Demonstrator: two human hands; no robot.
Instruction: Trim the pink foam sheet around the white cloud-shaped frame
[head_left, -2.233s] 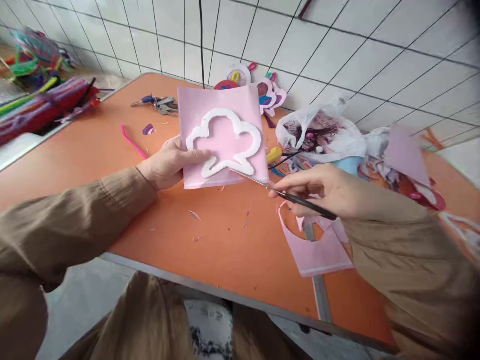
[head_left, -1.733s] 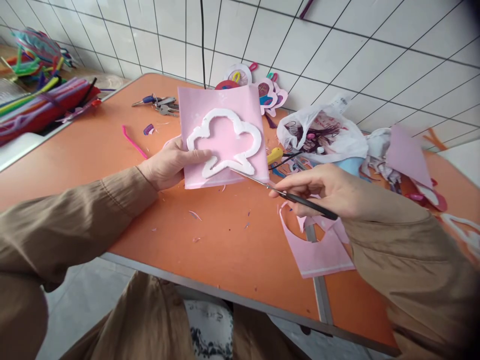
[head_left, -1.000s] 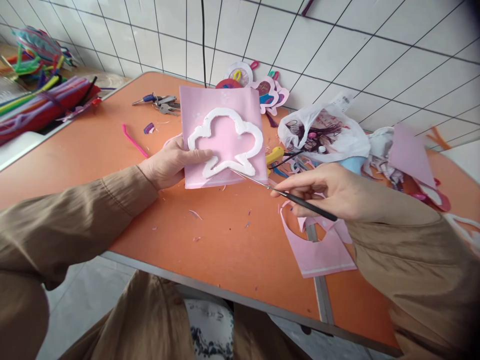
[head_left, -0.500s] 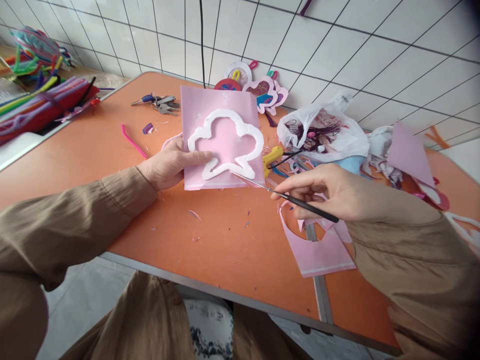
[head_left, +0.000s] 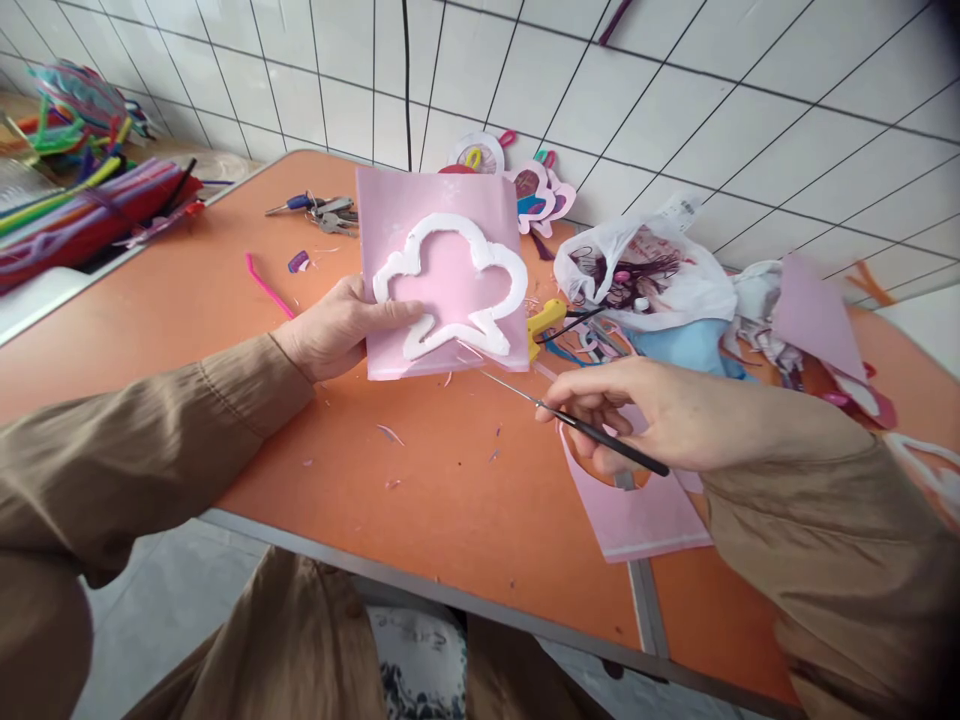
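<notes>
pink sheet [head_left: 439, 195] with a white tree-shaped outline [head_left: 442, 222] hangs over the near middle of the orange table [head_left: 420, 510], gripped at its left edge by the left hand [head_left: 341, 325], thumb pressed over the outline. the right hand [head_left: 637, 410] has its fingers curled closed around a black-handled metal tool [head_left: 600, 435], tip by the sheet's near edge. to the far right, a white plastic bag [head_left: 694, 285] bears red print and a label [head_left: 681, 208], both too small to read.

There is one white outline [head_left: 442, 225] centrally, one black-handled tool [head_left: 611, 442] at four o'clock and one pink stick [head_left: 268, 287] at ten o'clock.
</notes>
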